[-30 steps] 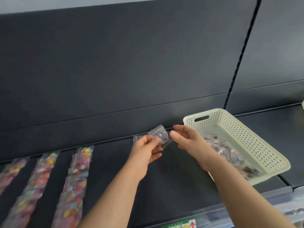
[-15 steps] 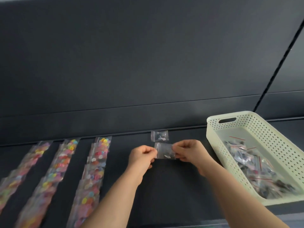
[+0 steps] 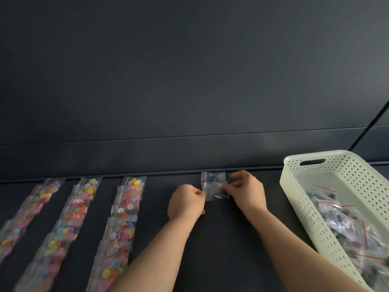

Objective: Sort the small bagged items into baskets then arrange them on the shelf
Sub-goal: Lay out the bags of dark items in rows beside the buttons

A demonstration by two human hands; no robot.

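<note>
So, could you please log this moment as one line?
left hand, right hand: pinch small bag | overlapping rear bag on shelf | basket: right

1. A dark grey back panel fills the upper part of the view, plain and matte, with a faint patch of light on it.
2. A thin horizontal seam runs across it low down, with a narrower dark band beneath.
3. At the far right a black upright slot slants downward, dividing that panel from a neighbouring panel of the same colour.
</note>
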